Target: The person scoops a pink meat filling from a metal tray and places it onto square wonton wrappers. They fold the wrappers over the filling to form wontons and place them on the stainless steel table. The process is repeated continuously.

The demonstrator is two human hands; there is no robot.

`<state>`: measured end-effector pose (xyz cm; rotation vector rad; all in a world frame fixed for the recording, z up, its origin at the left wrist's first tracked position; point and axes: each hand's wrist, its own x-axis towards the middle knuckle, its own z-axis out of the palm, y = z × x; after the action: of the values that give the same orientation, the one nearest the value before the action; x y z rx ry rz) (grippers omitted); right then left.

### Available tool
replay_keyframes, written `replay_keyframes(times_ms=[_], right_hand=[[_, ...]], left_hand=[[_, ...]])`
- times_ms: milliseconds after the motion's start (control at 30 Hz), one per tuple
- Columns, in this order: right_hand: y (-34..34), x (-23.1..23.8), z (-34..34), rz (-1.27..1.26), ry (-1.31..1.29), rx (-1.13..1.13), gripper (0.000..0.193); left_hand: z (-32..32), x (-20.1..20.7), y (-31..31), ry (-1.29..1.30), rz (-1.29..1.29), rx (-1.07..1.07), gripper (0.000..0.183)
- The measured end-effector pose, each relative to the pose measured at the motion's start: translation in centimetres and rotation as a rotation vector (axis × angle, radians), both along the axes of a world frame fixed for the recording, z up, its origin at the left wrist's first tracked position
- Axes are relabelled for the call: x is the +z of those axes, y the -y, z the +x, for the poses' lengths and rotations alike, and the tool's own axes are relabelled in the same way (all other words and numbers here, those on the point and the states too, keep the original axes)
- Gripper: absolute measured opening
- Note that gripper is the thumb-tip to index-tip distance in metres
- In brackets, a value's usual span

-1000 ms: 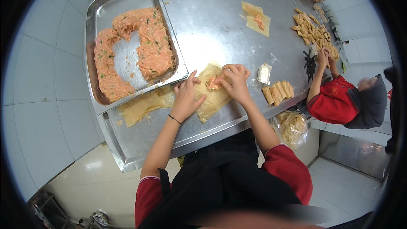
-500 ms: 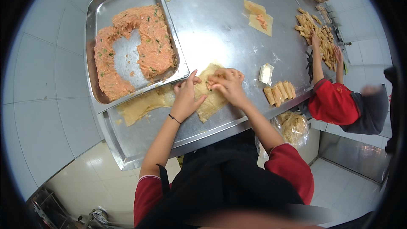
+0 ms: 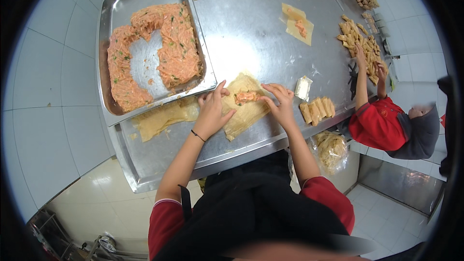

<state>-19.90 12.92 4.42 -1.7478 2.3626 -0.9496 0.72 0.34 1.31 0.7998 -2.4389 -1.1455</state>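
A yellowish wrapper sheet (image 3: 241,121) lies flat on the steel table, with a strip of orange minced filling (image 3: 247,97) flecked with green across its middle. My left hand (image 3: 212,108) rests by the sheet's left edge, fingers apart, holding nothing. On the other side, my right hand (image 3: 282,105) is open, its thumb tip close to the right end of the filling and its fingers over the sheet's right edge. More stacked wrappers (image 3: 162,118) lie left of my left hand, partly under the rim of the filling tray.
A deep steel tray (image 3: 209,63) of orange filling (image 3: 179,53) stands at left. Rolled pieces (image 3: 318,110) and a small white block (image 3: 303,88) lie to the right. Farther off are another filled wrapper (image 3: 297,24) and a co-worker's hands (image 3: 360,55) over a pile of rolls (image 3: 357,36).
My right hand has drawn back to the right and its fingers have spread, so the filling strip is uncovered. My left hand stays in place. The co-worker's hands have shifted slightly.
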Motion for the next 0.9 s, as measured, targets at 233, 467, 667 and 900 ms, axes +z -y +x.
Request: replay_keyframes(times_ms=[233, 467, 667, 900], right_hand=[[-0.9, -2.9, 1.6, -0.021, -0.110, 0.009, 0.019], [0.5, -0.8, -1.1, 0.004, 0.237, -0.122, 0.012], [5.4, 4.5, 0.5, -0.353, 0.922, -0.087, 0.010], [15.4, 6.4, 6.8, -0.695, 0.494, 0.231, 0.019]], left_hand=[[-0.1, 0.2, 0.0, 0.012, 0.001, 0.001, 0.086], [0.0, 0.3, 0.1, 0.033, 0.019, -0.011, 0.088], [0.0, 0.1, 0.0, 0.019, -0.006, -0.002, 0.087], [0.3, 0.0, 0.0, -0.064, 0.003, -0.009, 0.086]])
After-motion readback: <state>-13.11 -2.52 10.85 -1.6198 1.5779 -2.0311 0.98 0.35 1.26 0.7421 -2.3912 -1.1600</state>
